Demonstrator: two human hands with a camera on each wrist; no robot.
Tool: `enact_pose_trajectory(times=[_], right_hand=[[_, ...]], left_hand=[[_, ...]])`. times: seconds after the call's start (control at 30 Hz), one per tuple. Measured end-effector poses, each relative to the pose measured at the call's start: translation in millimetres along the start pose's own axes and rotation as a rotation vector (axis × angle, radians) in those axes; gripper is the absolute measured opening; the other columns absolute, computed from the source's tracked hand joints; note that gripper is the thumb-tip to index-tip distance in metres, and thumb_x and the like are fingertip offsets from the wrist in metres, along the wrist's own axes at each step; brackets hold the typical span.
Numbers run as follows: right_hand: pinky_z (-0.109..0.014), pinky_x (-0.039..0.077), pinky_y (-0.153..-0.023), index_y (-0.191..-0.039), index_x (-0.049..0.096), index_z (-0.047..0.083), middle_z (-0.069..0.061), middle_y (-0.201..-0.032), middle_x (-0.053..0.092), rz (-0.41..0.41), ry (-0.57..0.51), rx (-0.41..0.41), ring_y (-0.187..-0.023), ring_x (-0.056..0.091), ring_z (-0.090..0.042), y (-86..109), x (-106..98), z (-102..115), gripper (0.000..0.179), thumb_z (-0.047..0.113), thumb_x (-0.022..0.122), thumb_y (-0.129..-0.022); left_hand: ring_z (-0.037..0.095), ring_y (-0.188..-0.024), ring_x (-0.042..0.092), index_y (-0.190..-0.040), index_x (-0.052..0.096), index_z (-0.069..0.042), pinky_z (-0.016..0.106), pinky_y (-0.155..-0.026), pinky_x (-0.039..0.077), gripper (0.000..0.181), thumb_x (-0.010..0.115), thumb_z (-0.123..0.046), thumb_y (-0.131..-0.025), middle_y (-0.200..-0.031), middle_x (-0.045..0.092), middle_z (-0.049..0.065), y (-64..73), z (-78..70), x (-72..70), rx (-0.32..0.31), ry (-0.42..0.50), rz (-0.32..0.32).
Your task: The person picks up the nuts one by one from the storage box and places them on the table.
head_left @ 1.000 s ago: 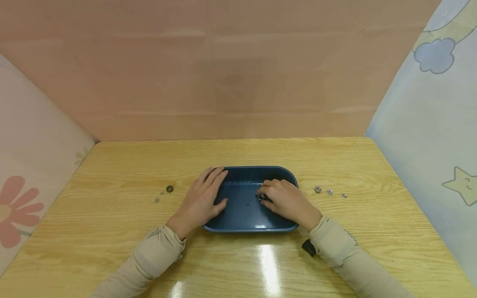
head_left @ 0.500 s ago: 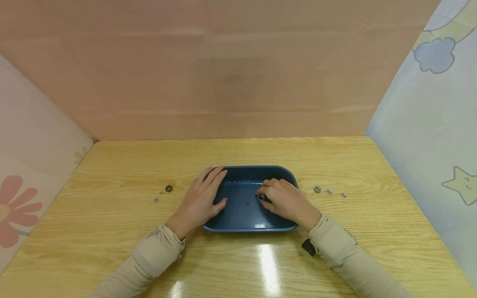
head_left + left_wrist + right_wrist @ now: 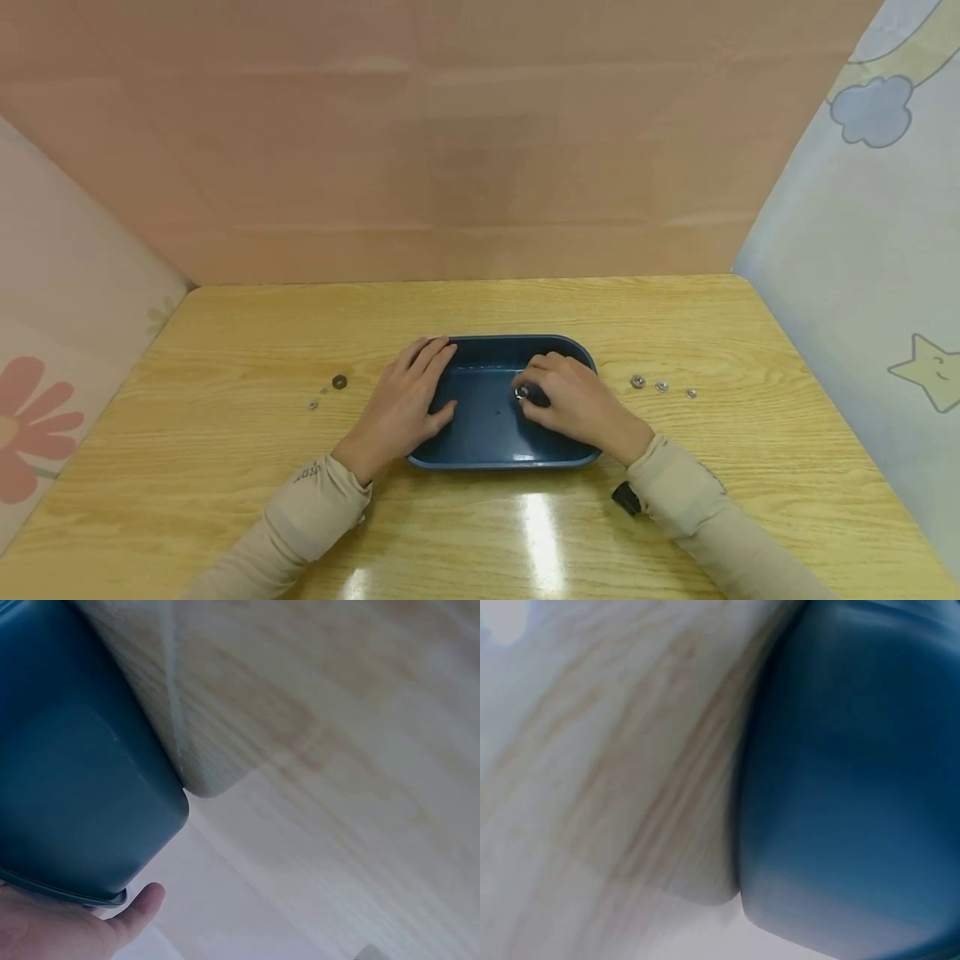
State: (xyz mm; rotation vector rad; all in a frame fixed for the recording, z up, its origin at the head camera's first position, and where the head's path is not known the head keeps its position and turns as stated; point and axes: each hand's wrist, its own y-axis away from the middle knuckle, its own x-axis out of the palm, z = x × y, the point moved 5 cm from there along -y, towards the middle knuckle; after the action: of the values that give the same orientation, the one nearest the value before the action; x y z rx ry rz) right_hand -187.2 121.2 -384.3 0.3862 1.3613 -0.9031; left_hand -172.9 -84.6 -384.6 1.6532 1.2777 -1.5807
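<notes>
In the head view a blue tray [image 3: 480, 442] sits on the wooden table. My left hand [image 3: 401, 400] rests over its left rim, fingers extended and thumb reaching inside. At the tray's right half, my right hand [image 3: 573, 404] pinches a shiny metal nut [image 3: 522, 391] between thumb and index finger, above the tray floor. The left wrist view shows the tray's outer wall [image 3: 82, 765] and part of the left hand [image 3: 67, 926] at the rim. Only the tray wall [image 3: 840, 802] and table appear in the right wrist view; the right hand is hidden there.
Right of the tray, three silver nuts lie in a row: a larger nut [image 3: 637, 382], a middle nut [image 3: 662, 387] and a smaller nut [image 3: 692, 393]. On the left are a dark nut [image 3: 340, 382] and two tiny pieces, one a small silver nut [image 3: 312, 405].
My right hand has shifted slightly, and the nut in it has moved a little up and left in the head view. The left hand stays in place.
</notes>
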Motion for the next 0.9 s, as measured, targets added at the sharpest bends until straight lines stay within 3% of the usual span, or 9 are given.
enact_pose_trajectory(times=[0.4, 0.9], right_hand=[[-0.034, 0.056, -0.078, -0.103, 0.075, 0.011, -0.001, -0.1, 0.069, -0.06, -0.038, 0.02, -0.092, 0.063, -0.017, 5.0, -20.8, -6.2, 0.019, 0.017, 0.076, -0.085], [-0.039, 0.055, -0.079, -0.107, 0.073, 0.008, -0.002, -0.103, 0.067, -0.085, -0.043, 0.115, -0.097, 0.062, -0.022, 32.0, -44.2, -34.1, 0.021, 0.013, 0.073, -0.087]], left_hand=[[0.036, -0.143, 0.037, -0.149, 0.042, -0.008, 0.057, -0.107, 0.043, 0.075, 0.077, -0.028, -0.085, -0.156, 0.041, 0.01, 0.5, 0.4, 0.7, 0.018, -0.01, -0.025], [0.037, -0.143, 0.037, -0.149, 0.042, -0.008, 0.058, -0.108, 0.042, 0.076, 0.077, -0.028, -0.085, -0.156, 0.04, 0.01, 0.9, 1.1, 0.9, 0.015, 0.0, -0.017]])
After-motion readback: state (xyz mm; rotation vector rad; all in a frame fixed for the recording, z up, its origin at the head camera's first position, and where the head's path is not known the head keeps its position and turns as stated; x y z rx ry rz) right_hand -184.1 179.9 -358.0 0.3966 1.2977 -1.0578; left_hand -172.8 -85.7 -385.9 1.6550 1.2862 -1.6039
